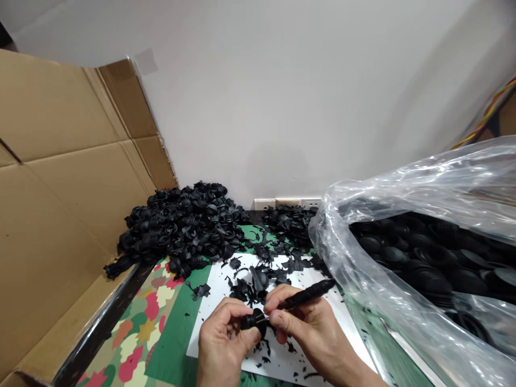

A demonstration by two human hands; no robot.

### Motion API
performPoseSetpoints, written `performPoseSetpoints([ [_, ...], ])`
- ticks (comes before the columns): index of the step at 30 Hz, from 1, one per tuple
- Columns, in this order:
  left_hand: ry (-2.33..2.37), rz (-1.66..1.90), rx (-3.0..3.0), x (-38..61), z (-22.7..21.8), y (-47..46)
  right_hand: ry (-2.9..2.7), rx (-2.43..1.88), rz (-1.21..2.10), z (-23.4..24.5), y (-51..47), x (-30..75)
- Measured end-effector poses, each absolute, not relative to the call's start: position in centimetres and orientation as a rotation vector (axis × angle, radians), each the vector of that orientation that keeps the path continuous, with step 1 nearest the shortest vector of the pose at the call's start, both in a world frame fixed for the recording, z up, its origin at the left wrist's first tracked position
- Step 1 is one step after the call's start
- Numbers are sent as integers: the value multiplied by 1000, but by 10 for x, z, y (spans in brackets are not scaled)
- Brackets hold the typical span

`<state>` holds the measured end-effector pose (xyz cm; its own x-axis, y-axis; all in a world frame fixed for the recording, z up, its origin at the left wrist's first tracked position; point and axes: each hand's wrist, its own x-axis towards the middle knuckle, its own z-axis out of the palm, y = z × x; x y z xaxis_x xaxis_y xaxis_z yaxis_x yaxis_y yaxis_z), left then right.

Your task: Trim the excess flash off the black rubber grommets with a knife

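My left hand (228,336) pinches a small round black rubber piece (253,321) between thumb and fingers. Held like a pen in my right hand (302,322) is a slim tool with a thick black handle (308,294). Its thin bright metal tip meets the rubber piece; whether it is a blade or a point, I cannot tell. Both hands work close together above a white sheet (342,317). Black rubber scraps (258,279) lie on that sheet, around and beyond my fingers.
A heap of ribbed black rubber parts (193,220) rises at the back left, beside a cardboard panel (72,140). More black scraps (290,220) lie against the wall below sockets (310,203). On the right, a clear plastic bag (334,215) holds black discs (427,274). A metal strip (411,352) lies near it.
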<state>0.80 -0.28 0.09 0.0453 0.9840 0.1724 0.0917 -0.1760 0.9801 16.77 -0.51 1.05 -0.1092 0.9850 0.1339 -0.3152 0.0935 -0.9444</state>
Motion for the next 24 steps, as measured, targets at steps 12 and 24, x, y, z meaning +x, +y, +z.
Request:
performPoseSetpoints([
  [12, 1195, 1370, 1454, 13, -3, -6, -1547, -815, 714, -2, -12, 157],
  [24, 1133, 1403, 1392, 15, -2, -9, -1252, -1210, 725, 0, 16, 200],
])
